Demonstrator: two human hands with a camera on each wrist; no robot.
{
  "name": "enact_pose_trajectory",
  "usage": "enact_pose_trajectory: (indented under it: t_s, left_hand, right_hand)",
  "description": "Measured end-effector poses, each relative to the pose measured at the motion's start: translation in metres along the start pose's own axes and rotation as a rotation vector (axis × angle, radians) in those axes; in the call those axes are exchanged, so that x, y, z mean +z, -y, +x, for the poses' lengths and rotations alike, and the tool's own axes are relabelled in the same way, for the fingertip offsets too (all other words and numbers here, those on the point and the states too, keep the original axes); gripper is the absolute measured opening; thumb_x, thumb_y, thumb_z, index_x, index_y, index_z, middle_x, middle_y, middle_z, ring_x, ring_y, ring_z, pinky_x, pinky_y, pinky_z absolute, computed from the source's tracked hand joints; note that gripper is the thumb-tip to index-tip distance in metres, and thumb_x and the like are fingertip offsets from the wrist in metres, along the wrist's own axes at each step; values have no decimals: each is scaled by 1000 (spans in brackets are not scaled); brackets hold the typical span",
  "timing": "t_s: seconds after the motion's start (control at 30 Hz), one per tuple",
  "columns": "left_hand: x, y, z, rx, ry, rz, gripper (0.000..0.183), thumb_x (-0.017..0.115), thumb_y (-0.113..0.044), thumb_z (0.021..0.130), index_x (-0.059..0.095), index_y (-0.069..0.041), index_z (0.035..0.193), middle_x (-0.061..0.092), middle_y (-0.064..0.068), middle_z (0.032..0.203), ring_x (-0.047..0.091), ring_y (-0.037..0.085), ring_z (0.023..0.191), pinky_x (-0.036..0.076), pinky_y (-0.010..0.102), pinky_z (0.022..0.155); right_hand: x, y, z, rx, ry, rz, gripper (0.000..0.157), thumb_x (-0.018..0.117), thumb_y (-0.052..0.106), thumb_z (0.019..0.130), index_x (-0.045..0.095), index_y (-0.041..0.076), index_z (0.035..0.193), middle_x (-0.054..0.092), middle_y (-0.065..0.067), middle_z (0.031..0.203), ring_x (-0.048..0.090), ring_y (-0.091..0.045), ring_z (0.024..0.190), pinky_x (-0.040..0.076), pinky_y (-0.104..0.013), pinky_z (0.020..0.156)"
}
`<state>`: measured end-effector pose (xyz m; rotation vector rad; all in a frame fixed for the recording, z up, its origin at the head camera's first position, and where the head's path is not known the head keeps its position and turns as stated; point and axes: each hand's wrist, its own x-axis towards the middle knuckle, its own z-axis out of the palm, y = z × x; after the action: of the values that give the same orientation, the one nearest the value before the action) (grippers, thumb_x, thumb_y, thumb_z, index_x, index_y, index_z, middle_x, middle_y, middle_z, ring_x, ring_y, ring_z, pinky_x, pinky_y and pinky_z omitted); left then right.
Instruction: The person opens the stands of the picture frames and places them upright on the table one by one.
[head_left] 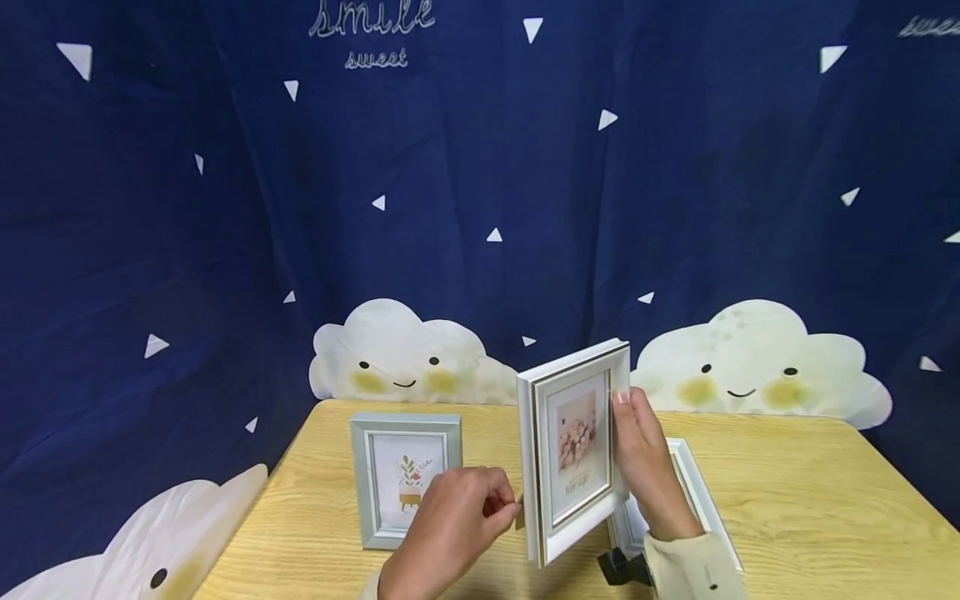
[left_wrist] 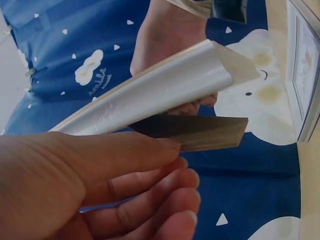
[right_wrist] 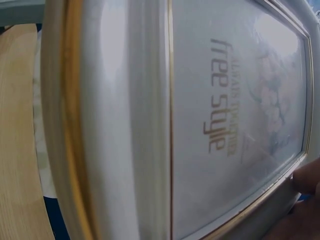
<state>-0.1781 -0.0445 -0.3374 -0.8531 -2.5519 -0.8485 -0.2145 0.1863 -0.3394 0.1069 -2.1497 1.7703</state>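
In the head view a white picture frame with gold lines and a pink flower print is held upright above the table, turned at an angle. My right hand grips its right edge, thumb on the front. Behind it, my left hand pinches the brown stand flap, which sticks out from the frame's back in the left wrist view. Close up in the right wrist view, the frame's print reads "free style".
A grey-green picture frame with a plant print stands on the wooden table at left. Another white frame is partly hidden behind my right forearm. A dark blue curtain with clouds hangs behind.
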Motion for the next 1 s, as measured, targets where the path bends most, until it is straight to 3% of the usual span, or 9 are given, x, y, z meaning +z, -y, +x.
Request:
enact_pose_trajectory:
  t_s: [0.27, 0.5, 0.73, 1.0]
  left_hand:
    - [3, 11, 3, 28, -131, 105, 13, 75, -10, 77, 67, -19, 72, 58, -16, 63, 51, -4, 58, 42, 17, 57]
    - [4, 16, 3, 11, -194, 157, 11, 76, -12, 77, 68, -19, 75, 58, -14, 62, 50, -2, 56, 39, 18, 52]
    - [7, 21, 8, 15, -354, 198, 14, 77, -9, 75, 67, -19, 77, 59, -13, 64, 53, 2, 54, 38, 18, 49]
    - [8, 23, 10, 2, -331, 168, 14, 78, -11, 76, 68, -17, 85, 62, -11, 66, 56, 3, 55, 41, 18, 49]
  right_hand:
    - [1, 2, -1, -7, 9, 15, 42, 28, 37, 106, 46, 3, 123, 53, -13, 104, 52, -16, 94, 44, -28, 80]
    - [0, 1, -3, -36, 22, 16, 41, 28, 34, 106, 49, 3, 122, 55, -11, 101, 54, -13, 91, 46, -26, 78]
    - [-2, 1, -2, -57, 72, 33, 42, 28, 35, 106, 49, 2, 122, 53, -10, 101, 52, -11, 94, 44, -23, 81]
    - [-4, 3, -2, -71, 84, 41, 43, 28, 35, 106, 47, 2, 123, 51, -11, 106, 48, -12, 100, 40, -21, 85]
